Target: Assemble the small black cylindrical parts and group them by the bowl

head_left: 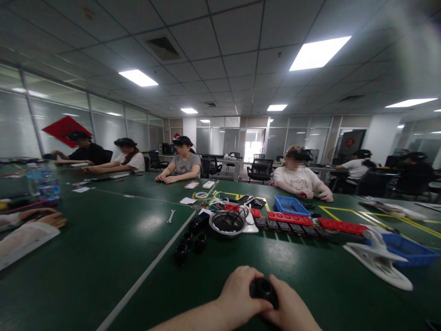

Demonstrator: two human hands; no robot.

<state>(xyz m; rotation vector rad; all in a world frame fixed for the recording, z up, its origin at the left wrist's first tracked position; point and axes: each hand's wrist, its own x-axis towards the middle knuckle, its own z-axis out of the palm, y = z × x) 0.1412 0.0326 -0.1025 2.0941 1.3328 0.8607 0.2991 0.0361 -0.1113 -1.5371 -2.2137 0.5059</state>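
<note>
A small black rounded part with a hollow in its top sits between my two hands, low in the view over the green table. My left hand wraps it from the left, thumb across its near side. From the right, my right hand closes on the same part. Both hands' fingertips are partly hidden, and the part's exact kind is unclear. Farther off to the left stand several similar black parts.
Beyond them are a metal bowl, a wrench, red and black socket strips, blue trays and a white clamp-like piece. A co-worker's hands rest at the left edge; other people sit around the table.
</note>
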